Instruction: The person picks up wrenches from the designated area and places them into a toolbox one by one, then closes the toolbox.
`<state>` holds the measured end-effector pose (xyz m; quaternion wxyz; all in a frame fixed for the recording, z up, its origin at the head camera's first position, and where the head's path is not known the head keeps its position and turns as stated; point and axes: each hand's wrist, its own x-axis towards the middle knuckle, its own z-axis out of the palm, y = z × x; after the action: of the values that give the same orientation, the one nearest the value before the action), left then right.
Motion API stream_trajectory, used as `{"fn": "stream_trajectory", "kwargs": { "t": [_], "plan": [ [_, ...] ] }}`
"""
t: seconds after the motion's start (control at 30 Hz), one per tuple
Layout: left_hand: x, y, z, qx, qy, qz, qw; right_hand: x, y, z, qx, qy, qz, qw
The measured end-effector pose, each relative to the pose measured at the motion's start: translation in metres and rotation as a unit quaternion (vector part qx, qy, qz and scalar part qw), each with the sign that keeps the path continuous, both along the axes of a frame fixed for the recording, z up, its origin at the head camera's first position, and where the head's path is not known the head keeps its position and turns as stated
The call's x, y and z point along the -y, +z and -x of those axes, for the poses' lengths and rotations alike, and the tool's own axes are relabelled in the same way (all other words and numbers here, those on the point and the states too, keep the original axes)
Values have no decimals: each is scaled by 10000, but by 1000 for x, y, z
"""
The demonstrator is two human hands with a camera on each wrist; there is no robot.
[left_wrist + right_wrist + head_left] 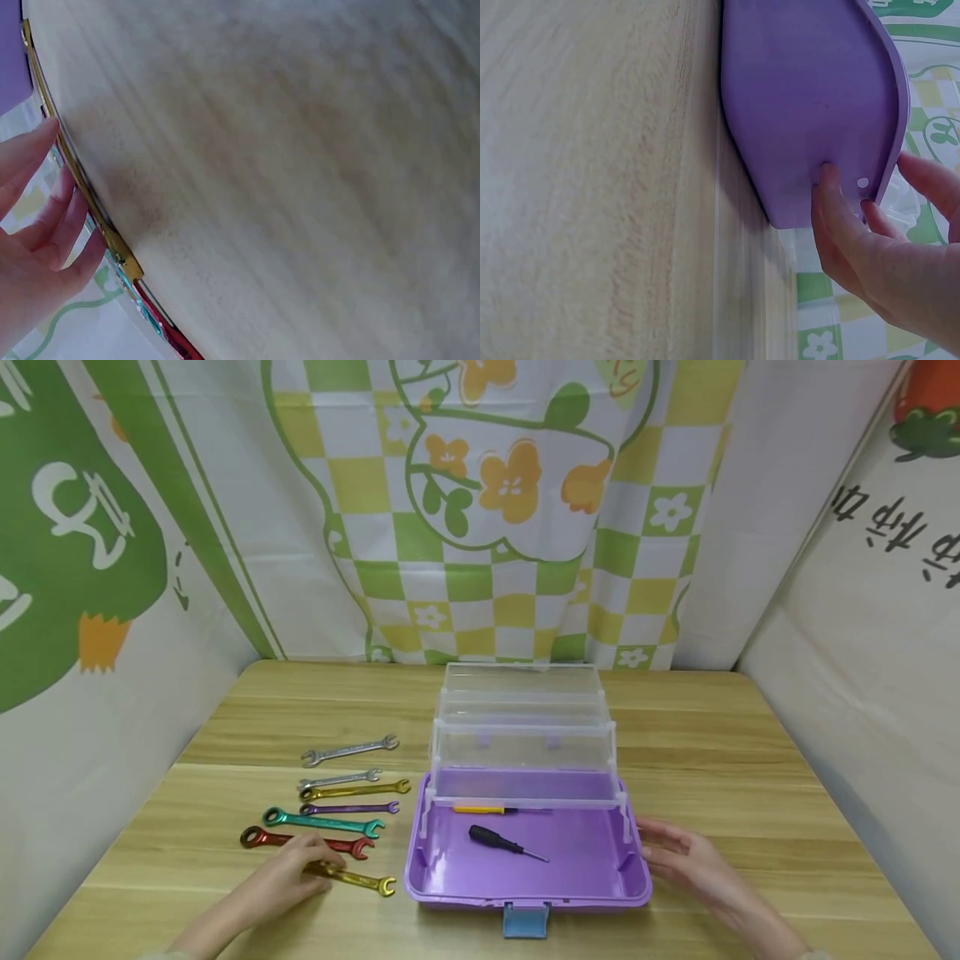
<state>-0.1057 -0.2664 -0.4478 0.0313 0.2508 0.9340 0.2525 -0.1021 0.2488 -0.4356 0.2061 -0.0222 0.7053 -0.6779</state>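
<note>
My left hand (288,878) is over a gold combination wrench (360,881) at the front of a group of wrenches, fingers and thumb closed around its near end. In the left wrist view, the fingertips (56,184) meet the gold wrench (82,176) along its length. A purple toolbox (585,877) stands open to the right. My right hand (686,864) rests at its right side, fingertips against the outer wall (810,97) and thumb near the rim. Inside lie a black-handled screwdriver (495,839) and a yellow-handled screwdriver (480,810).
Left of the toolbox lie a red wrench (345,845), a teal wrench (322,821), a purple wrench (348,808), another gold wrench (356,791) and two silver wrenches (348,750). Clear trays (525,743) rise at the toolbox's back. A blue latch (525,921) hangs in front.
</note>
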Motion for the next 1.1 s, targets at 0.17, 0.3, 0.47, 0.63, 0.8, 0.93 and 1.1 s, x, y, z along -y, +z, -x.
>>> {"fn": "stream_trajectory", "kwargs": {
  "t": [0.17, 0.3, 0.47, 0.63, 0.8, 0.93, 1.1],
  "plan": [
    [0, -3, 3, -106, 28, 46, 9999, 0, -1, 1, -89, 30, 64, 9999],
    [0, -3, 5, 54, 30, -9, 10000, 0, -2, 1, -100, 33, 95, 9999],
    [0, -2, 7, 308, -88, -39, 9995, 0, -2, 1, -58, 10, 99, 9999],
    [1, -2, 11, 152, -480, -127, 9986, 0, -1, 1, -38, -25, 109, 9999],
    [3, -2, 16, 323, -892, -506, 9942, 0, -1, 1, -23, -22, 154, 9999],
    [5, -2, 18, 883, -989, -980, 9863, 0, -3, 1, -54, 5, 263, 9996],
    [12, -2, 18, 1087, -913, -1247, 9820, -1, -5, 1, -52, 9, 351, 9994]
  ]
}}
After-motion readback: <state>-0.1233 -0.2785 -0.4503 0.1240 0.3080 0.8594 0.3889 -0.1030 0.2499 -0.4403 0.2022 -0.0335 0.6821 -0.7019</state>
